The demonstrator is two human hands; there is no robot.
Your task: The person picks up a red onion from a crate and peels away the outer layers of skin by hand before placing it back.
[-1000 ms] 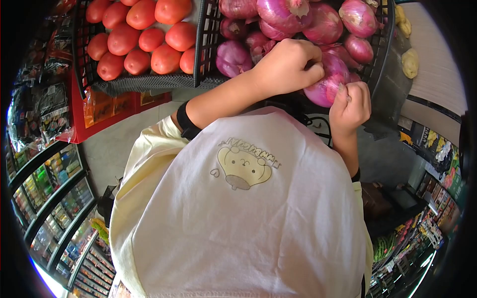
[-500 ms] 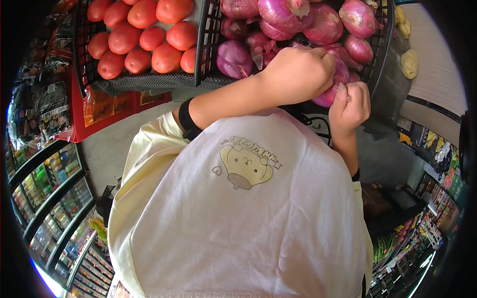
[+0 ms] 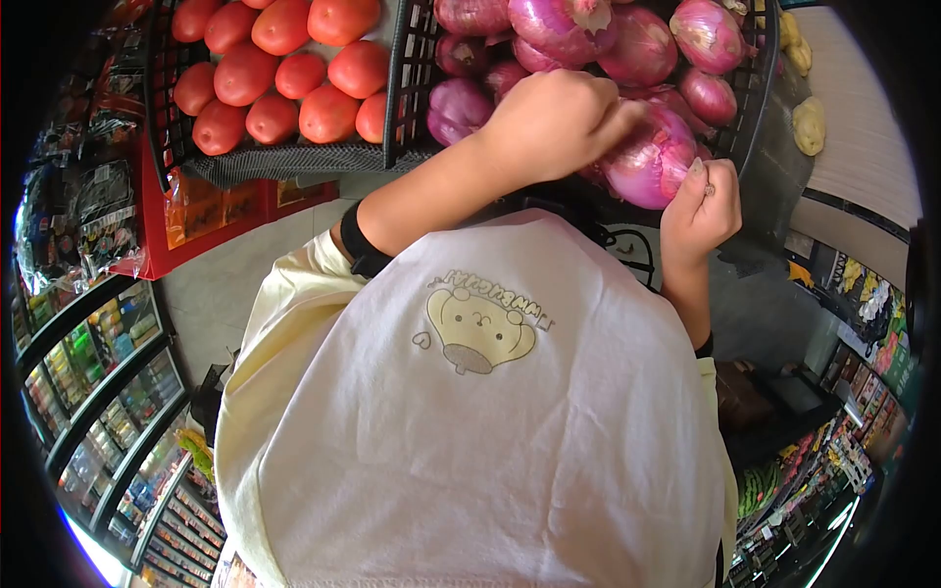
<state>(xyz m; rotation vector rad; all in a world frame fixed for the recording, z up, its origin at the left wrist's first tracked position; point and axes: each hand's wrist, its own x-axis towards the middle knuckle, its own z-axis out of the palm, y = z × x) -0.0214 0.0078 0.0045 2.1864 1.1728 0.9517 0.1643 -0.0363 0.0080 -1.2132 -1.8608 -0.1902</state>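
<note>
A large red onion [image 3: 647,162] with glossy purple skin sits between my two hands at the front of a black crate of onions. My left hand [image 3: 559,118] reaches in from the left, curled, its thumb and finger side against the onion's upper left. Its fingertips are blurred and partly hidden. At the onion's lower right, my right hand [image 3: 702,208] is closed, with thumb and bent fingers pinching its pointed end. More red onions [image 3: 637,47] are heaped behind, and a smooth purple onion [image 3: 459,111] lies to the left.
The black crate's slatted side [image 3: 750,88] rises on the right. Left of the onions, another black crate holds tomatoes [image 3: 245,73]. Pale yellowish produce [image 3: 809,125] lies at the far right. A red stand [image 3: 167,235] and packaged goods [image 3: 83,216] are at the left.
My left hand has shifted left and slightly up, uncovering much more of the onion. My right hand has moved slightly right and remains at the onion's end.
</note>
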